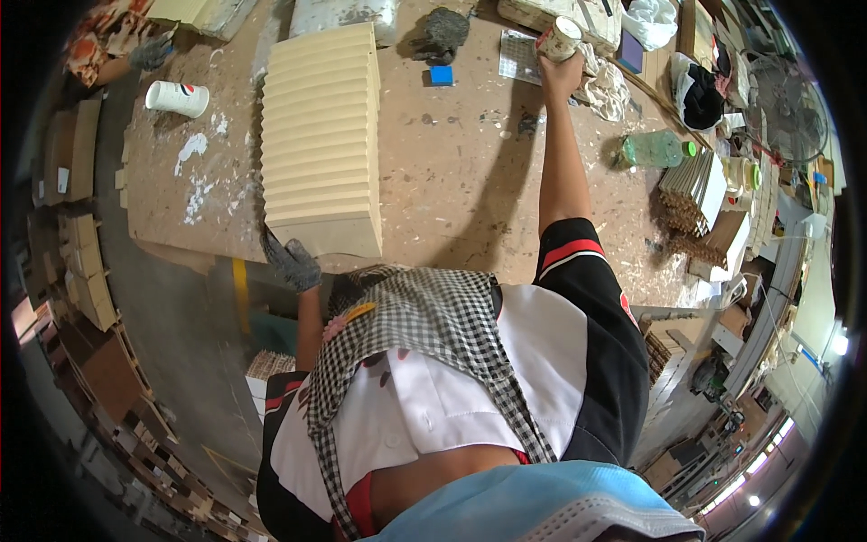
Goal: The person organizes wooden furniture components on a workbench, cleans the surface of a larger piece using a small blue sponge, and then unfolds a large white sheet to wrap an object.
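Observation:
A tall stack of cream cardboard pieces (316, 135) with ridged layers stands on the worktable at left of centre. At its near left corner is my left hand (296, 266) in a dark grey glove. Its fingers look stretched and apart against the stack's edge; part of them is hidden there. My right arm reaches far across the table. The fingers of my bare right hand (562, 74) are wrapped round a stained paper cup (560, 38), held beside a white cloth (607, 88) and a printed sheet (517, 59).
A white paper cup (177, 98) lies on its side at left, near another person's gloved hand (152, 52). A blue block (441, 76) and a dark rag (442, 34) are at the back. A green bottle (652, 149) and bundled cardboard strips (691, 191) are at right.

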A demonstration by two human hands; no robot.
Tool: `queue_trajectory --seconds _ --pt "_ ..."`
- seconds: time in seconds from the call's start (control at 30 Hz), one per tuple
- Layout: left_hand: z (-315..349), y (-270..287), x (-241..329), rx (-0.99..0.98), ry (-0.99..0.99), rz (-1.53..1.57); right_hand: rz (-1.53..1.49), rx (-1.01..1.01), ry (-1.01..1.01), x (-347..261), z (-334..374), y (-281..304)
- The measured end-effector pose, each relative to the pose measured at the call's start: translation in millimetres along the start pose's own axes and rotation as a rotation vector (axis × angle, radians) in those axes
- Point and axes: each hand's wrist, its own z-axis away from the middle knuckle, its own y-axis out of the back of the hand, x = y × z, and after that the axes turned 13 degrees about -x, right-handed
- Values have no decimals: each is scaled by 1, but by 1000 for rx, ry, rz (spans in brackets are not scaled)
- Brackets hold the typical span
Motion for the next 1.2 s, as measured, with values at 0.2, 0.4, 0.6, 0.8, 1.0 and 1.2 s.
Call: queue_trajectory --seconds 0.2,0.4,0.6,0.8,1.0,1.2 --pt "-10 9 16 -46 -21 71 143 202 89 0 8 0" --pt "-2 6 12 -73 124 120 39 -253 490 -44 37 -13" --pt "-14 13 29 -106 43 188 410 -522 407 -12 25 -31" --pt "-4 14 11 -84 71 73 115 -407 180 -71 64 4" --pt "2 9 -1 -118 56 70 145 -667 217 -52 83 0" --pt "-3 10 -16 -90 -3 55 -159 -506 26 -99 178 34"
